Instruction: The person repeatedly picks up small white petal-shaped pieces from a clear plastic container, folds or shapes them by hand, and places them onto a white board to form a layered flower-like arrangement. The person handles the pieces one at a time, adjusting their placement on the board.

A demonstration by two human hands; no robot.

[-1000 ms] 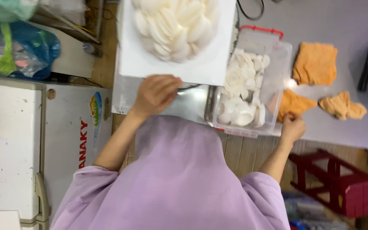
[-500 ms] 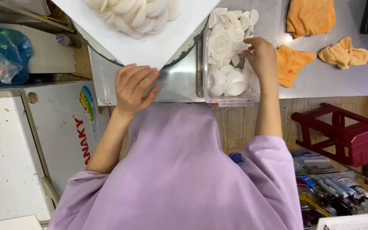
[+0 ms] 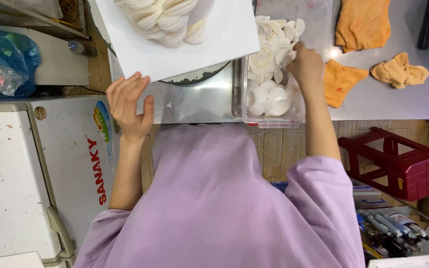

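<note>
My left hand (image 3: 129, 105) lies open, fingers spread, touching the near corner of the white square board (image 3: 214, 42) that carries a mound of white petal-shaped pieces (image 3: 162, 17) on the steel counter (image 3: 194, 101). Just beside it stands the clear plastic box (image 3: 294, 116) of loose white petals (image 3: 269, 69); my right hand (image 3: 305, 67) is curled inside it, fingertips pinched among them, though I cannot tell whether they grip one

Bare steel worktop (image 3: 194, 101) lies open between the left hand (image 3: 129, 106) and the clear tub (image 3: 274, 116); the white board (image 3: 175, 47) blocks above.
</note>
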